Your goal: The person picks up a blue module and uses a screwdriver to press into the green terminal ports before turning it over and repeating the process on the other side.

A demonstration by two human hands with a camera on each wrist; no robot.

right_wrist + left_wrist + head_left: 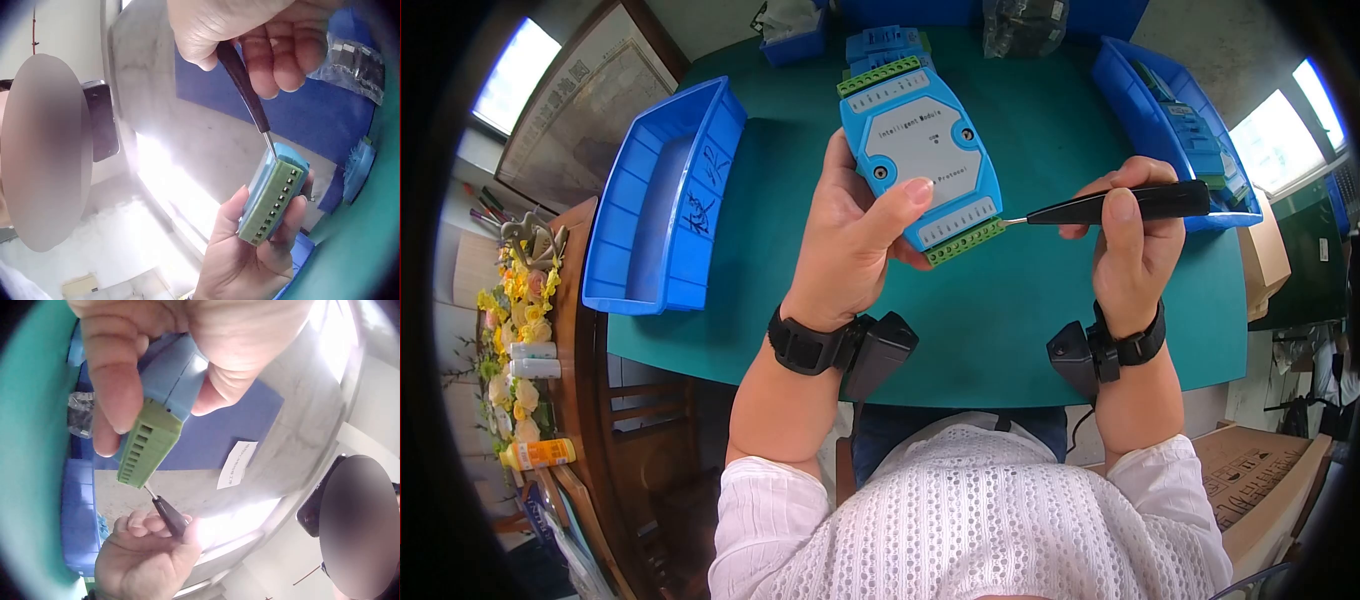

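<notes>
My left hand (840, 245) grips a blue-and-white electronic module (925, 140) labelled "Intelligent Module", with the thumb over its label face and the fingers behind. Green screw terminal blocks line its two ends. In my right hand (1138, 255) is a black-handled screwdriver (1090, 208), pinched between thumb and fingers. Its thin metal tip meets the corner of the near green terminal block (966, 242). From the right wrist, the screwdriver's shaft (269, 145) points down at one end of the row of square openings in that block.
A blue bin (645, 200) with handwriting stands at the left of the green table (790, 180). Another blue bin (1240, 205) at the right holds several modules. At the back lie more blue modules (885, 45), a small blue bin (795, 45) and a clear plastic bag (1025, 25).
</notes>
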